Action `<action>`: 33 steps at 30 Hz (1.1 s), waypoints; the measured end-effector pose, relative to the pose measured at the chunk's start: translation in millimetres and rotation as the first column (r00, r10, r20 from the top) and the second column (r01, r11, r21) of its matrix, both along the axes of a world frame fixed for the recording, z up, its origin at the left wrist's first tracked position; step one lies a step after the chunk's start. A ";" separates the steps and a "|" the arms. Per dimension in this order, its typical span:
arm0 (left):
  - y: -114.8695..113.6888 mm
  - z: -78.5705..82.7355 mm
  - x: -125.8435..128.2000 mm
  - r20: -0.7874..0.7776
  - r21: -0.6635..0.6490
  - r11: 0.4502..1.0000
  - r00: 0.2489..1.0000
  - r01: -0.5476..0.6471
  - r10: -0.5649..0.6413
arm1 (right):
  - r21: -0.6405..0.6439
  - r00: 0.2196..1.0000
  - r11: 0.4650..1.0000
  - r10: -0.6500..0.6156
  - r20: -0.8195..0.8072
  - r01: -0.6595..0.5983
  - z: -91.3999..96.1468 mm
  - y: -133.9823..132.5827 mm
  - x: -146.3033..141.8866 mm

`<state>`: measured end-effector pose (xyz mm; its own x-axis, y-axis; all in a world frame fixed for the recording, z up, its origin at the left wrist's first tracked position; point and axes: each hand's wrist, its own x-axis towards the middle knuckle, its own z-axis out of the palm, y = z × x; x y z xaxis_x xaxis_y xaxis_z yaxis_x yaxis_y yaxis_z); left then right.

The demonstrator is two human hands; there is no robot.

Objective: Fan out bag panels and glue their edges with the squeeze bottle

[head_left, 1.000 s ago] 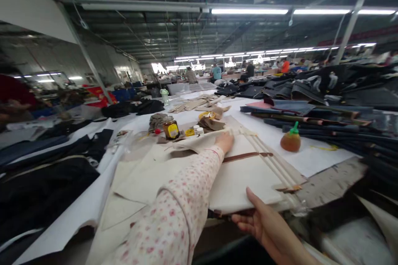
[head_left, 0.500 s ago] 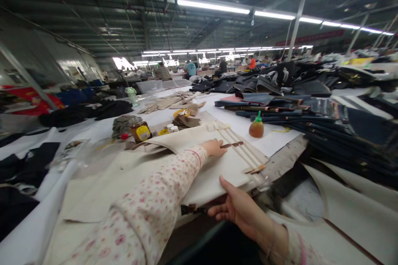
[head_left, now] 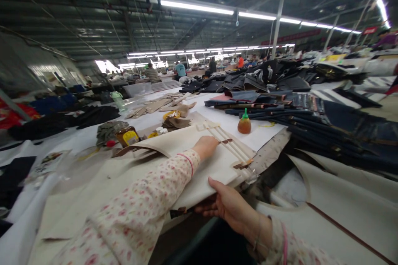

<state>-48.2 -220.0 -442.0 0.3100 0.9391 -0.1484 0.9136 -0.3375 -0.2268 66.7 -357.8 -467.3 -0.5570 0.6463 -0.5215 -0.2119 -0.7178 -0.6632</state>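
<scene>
A stack of cream fabric panels (head_left: 214, 167) with brown trim lies on the white work table (head_left: 264, 134). My left hand (head_left: 204, 147), in a floral sleeve, rests on top of the stack, fingers curled down next to a short brown strap (head_left: 225, 141). My right hand (head_left: 228, 208) grips the stack's near edge, thumb on top and fingers underneath. Several cream strips (head_left: 231, 147) run along the stack's right side.
An orange squeeze bottle with a green cap (head_left: 244, 124) stands to the right. A jar with a yellow label (head_left: 127, 136), small pots and tan pieces lie behind. Dark fabric piles (head_left: 311, 103) fill the right; more cream panels (head_left: 336, 219) lie near right. Other people work far off.
The camera has swung right. My left hand slid back from the stack's far edge toward the brown strap. My right hand keeps its hold on the near edge.
</scene>
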 end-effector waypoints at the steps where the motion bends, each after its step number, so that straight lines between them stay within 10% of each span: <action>1: -1.2 0.0 -0.7 0.001 0.024 1.000 1.000 0.010 -0.010 | 0.006 1.000 1.000 -0.001 -0.001 0.001 -0.1 -0.3 0.0; 13: -8.8 -23.6 0.3 -0.031 0.081 0.992 0.995 0.098 -0.096 | 0.066 0.962 0.961 0.271 -0.023 -0.269 -8.6 12.8 5.2; 19: -4.4 -20.2 -7.2 -0.040 0.008 0.996 0.996 0.085 -0.085 | 0.472 0.811 0.665 0.531 0.247 -0.579 -5.8 -31.4 68.8; 23: -12.1 -3.1 -14.9 -0.035 -0.055 0.994 0.994 0.097 -0.099 | 0.590 0.708 0.459 0.136 0.693 -0.665 -4.2 -69.4 144.7; 26: -24.6 4.8 -24.0 -0.030 -0.192 0.977 0.994 0.094 -0.102 | 0.468 0.383 0.446 -0.271 0.883 -0.763 -23.8 -85.2 197.2; 29: -27.7 3.3 -34.3 -0.004 -0.332 0.940 0.997 0.073 -0.079 | 0.254 -0.009 0.496 -0.468 0.884 -0.830 -62.7 -99.8 228.2; 33: -24.0 12.1 -20.9 -0.008 -0.324 0.944 0.997 0.066 -0.073 | 0.178 -0.144 0.388 -0.671 0.728 -0.904 -93.6 -116.0 235.3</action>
<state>-69.1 -244.0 -429.9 0.3668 0.8156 -0.4475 0.8816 -0.4584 -0.1127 302.0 -473.8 -561.0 -0.2949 0.9539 0.0553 0.9460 0.2834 0.1571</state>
